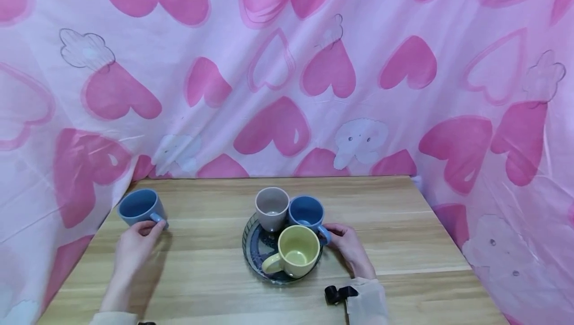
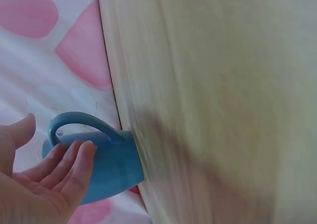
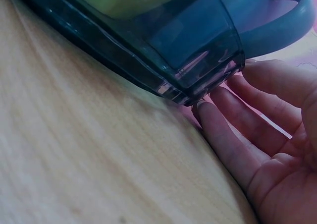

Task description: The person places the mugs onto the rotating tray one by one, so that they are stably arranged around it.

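Observation:
A blue mug (image 1: pixel 139 208) stands at the far left of the table, and my left hand (image 1: pixel 134 250) is at its handle. Seen from the left wrist, the fingers (image 2: pixel 74 174) lie nearly straight against the mug's side below the handle, the thumb held apart. Near the middle is a dark glass plate (image 1: pixel 251 252) bearing a yellow mug (image 1: pixel 298 257), a second blue mug (image 1: pixel 307 210) and a pale grey cup (image 1: pixel 271 210). My right hand (image 1: pixel 352 250) pinches the plate's right rim, thumb at the edge and fingertips low against it, just under the blue handle.
The wooden table (image 1: pixel 206 265) ends at the back against a pink heart-print cloth (image 1: pixel 278 130), which also hangs along both sides. A small black device (image 1: pixel 341 295) is at the right cuff.

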Available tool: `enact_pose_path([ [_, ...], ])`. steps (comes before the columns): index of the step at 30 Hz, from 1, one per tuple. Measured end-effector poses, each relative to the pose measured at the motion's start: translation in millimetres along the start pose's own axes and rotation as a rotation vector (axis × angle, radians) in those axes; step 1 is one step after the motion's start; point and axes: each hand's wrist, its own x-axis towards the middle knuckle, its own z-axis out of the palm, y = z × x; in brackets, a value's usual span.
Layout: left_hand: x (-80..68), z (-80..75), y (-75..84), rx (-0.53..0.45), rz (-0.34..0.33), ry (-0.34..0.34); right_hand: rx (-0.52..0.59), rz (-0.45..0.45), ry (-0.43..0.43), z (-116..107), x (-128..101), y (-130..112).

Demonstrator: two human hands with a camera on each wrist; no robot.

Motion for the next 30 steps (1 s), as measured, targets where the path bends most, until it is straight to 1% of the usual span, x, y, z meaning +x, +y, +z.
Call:
enact_pose_path([
  [5, 3.4, 5.6, 1.7, 0.036, -0.036, -0.051, -0.007, 0.005, -0.015, -1.1, 1.3, -0.6],
  [7, 4.3, 7.1, 3.4, 0.061, -0.037, -0.061, -0.006, 0.004, -0.019, -0.9, 1.7, -0.2],
  [10, 6.5, 9.6, 5.5, 0.073, -0.050, -0.045, -0.011, -0.004, -0.015, -1.0, 1.9, 0.0],
  [13, 8.2, 11.3, 7.4, 0.077, -0.076, -0.031, -0.001, 0.000, -0.008, -1.3, 1.8, 0.2],
  [18, 8.0, 10.4, 10.1, 0.077, -0.119, -0.041, 0.023, 0.002, -0.019, -1.1, 0.6, -0.1],
  [21, 6.9, 9.4, 11.0, 0.081, -0.118, -0.038, 0.034, -0.002, -0.025, -0.9, -0.2, -0.5],
  [26, 6.6, 9.2, 8.6, 0.099, -0.077, -0.015, 0.045, 0.001, -0.021, -0.8, -0.6, -1.6],
  [30, 5.0, 6.5, 6.1, 0.106, -0.088, -0.020, 0.045, -0.002, -0.016, -1.4, -0.4, -0.9],
])
